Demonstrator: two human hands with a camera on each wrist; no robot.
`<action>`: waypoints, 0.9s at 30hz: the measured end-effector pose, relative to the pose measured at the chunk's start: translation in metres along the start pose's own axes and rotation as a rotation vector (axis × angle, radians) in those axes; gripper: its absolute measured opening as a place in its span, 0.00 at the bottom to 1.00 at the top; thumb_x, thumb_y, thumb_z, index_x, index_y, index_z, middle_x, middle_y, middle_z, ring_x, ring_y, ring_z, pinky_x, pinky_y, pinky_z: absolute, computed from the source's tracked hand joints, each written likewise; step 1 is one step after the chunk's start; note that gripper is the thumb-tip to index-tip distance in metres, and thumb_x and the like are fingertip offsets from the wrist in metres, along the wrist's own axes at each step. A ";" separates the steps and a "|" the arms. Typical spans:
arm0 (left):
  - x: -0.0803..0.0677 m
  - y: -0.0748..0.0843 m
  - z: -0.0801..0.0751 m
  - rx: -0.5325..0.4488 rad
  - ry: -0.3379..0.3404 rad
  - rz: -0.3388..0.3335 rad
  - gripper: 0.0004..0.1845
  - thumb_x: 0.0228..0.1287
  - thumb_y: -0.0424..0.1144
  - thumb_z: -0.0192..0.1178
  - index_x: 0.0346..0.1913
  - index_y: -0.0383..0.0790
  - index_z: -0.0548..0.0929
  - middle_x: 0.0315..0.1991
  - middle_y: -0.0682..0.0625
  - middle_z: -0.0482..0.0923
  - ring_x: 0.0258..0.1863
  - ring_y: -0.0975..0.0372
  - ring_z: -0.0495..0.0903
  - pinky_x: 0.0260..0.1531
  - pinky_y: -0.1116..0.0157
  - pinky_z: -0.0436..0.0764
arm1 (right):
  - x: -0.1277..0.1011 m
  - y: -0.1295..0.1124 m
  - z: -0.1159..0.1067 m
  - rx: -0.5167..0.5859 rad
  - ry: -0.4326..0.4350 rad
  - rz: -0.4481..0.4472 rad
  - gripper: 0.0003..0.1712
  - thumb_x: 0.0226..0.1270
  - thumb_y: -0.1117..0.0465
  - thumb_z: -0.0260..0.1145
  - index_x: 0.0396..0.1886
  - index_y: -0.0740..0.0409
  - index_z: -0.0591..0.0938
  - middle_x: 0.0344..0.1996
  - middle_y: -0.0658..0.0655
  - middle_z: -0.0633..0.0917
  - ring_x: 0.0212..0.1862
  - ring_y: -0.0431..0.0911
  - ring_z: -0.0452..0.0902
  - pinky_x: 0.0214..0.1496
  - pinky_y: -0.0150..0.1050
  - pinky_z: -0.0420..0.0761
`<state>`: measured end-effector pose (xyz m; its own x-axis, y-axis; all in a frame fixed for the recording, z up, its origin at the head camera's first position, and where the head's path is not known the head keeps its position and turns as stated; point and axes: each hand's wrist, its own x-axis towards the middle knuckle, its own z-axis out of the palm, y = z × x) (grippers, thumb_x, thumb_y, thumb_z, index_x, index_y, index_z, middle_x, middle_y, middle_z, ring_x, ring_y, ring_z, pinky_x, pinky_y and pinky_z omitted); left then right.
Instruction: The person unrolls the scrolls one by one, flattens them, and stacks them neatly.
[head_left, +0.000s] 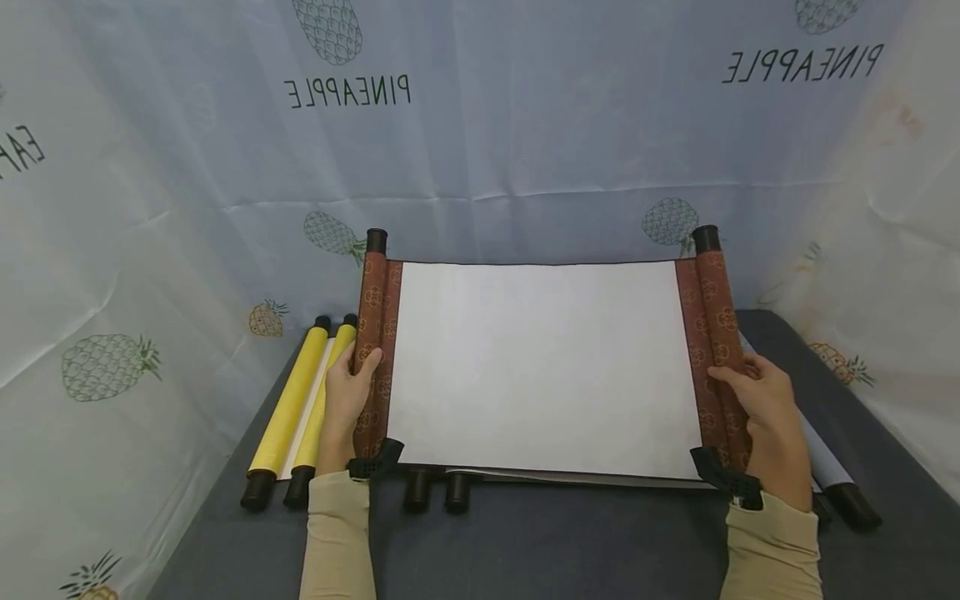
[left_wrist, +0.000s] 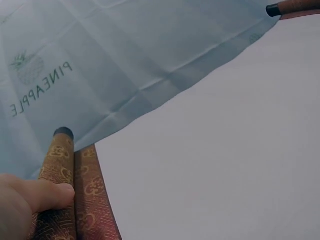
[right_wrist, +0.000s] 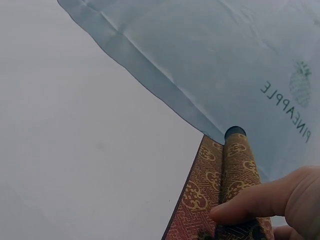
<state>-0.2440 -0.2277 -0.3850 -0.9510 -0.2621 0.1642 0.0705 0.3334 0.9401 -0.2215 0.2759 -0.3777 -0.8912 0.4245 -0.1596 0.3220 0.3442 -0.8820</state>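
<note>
A scroll (head_left: 540, 367) with a blank white sheet and red-brown, gold-patterned ends is spread between both hands, raised toward the head camera. My left hand (head_left: 351, 396) grips its left roller, the thumb lying over the patterned cloth in the left wrist view. On the other side my right hand (head_left: 765, 404) holds the right roller (right_wrist: 240, 170), thumb across the front and fingers behind. Black caps finish the rollers' upper ends. Each wrist carries a black strapped device over a beige sleeve.
Left on the dark grey table (head_left: 585, 542) lies a yellow scroll (head_left: 292, 400) with black knobs. Two dark knobs (head_left: 417, 490) stick out beneath the raised sheet. A grey-blue scroll (head_left: 828, 454) lies at the right, partly behind my right hand. Pineapple-print curtains (head_left: 510, 125) enclose the table.
</note>
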 end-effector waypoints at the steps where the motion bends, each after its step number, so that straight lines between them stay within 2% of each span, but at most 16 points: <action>1: 0.000 0.000 0.000 0.004 0.003 0.001 0.32 0.72 0.44 0.54 0.73 0.36 0.60 0.68 0.34 0.67 0.63 0.45 0.72 0.62 0.46 0.73 | 0.000 0.000 -0.001 -0.002 0.000 -0.003 0.41 0.70 0.54 0.56 0.75 0.68 0.53 0.69 0.72 0.62 0.60 0.60 0.65 0.56 0.52 0.71; 8: 0.000 0.000 0.002 0.028 0.016 -0.010 0.30 0.72 0.45 0.52 0.71 0.34 0.63 0.65 0.33 0.70 0.60 0.45 0.74 0.59 0.48 0.75 | 0.000 0.001 -0.003 -0.018 0.012 -0.003 0.40 0.70 0.53 0.56 0.74 0.68 0.55 0.63 0.70 0.66 0.56 0.59 0.67 0.51 0.49 0.73; 19: 0.002 -0.005 0.005 0.000 0.026 -0.030 0.29 0.73 0.43 0.52 0.71 0.32 0.63 0.66 0.32 0.69 0.62 0.45 0.73 0.62 0.47 0.73 | 0.002 0.006 0.000 -0.027 0.063 -0.015 0.39 0.70 0.55 0.56 0.74 0.68 0.55 0.68 0.73 0.64 0.58 0.60 0.66 0.51 0.49 0.72; 27: 0.006 -0.012 0.006 -0.001 0.022 -0.084 0.29 0.73 0.42 0.51 0.71 0.31 0.63 0.67 0.33 0.68 0.62 0.46 0.73 0.61 0.49 0.73 | 0.006 0.010 0.009 -0.086 0.115 -0.056 0.39 0.69 0.58 0.58 0.73 0.69 0.56 0.67 0.77 0.64 0.63 0.68 0.65 0.60 0.61 0.71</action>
<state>-0.2524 -0.2279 -0.3973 -0.9466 -0.3092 0.0914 -0.0088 0.3083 0.9513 -0.2265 0.2746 -0.3909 -0.8676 0.4942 -0.0546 0.3031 0.4386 -0.8460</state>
